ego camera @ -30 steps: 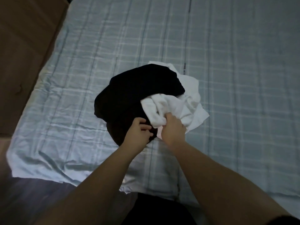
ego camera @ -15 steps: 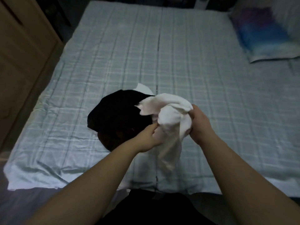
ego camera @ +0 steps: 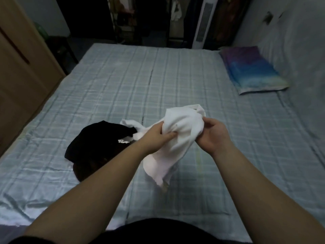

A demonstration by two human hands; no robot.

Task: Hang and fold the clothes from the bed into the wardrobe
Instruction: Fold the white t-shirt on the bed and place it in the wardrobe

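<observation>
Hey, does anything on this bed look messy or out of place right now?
Only the black garment, lying crumpled in a heap on the bed instead of folded. Both hands hold the bunched white garment above the sheet. Nothing looks spilled or damaged.

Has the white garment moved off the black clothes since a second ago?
Yes. The white garment is lifted up and to the right of the black clothes, held by the left hand and right hand; one corner still trails over them.

A bed point(ego camera: 175, 81) under a pale blue checked sheet fills the scene. A black garment point(ego camera: 98, 147) lies crumpled near its left edge. A blue-and-purple pillow point(ego camera: 251, 71) rests at the far right.
</observation>
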